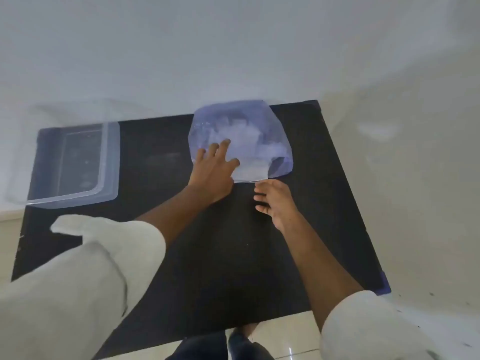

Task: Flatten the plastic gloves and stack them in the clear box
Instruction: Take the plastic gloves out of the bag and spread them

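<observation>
Black table [161,255]: left hand [211,168] presses gloves [241,141]; box [72,165] far-left edge

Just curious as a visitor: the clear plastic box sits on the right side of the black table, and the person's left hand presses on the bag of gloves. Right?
Not quite. The head view shows the clear plastic box on the left side of the black table. The left hand does press on the clear bag of gloves.

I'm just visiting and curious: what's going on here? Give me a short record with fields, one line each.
surface: black rectangular table
container: clear plastic box, far left of the table, lid off, looks empty
material: translucent bluish plastic bag of crumpled gloves, far centre
left hand: fingers spread, resting on the bag
right hand: loosely curled, just short of the bag's near edge, holding nothing
progress: no gloves in the box yet
</observation>
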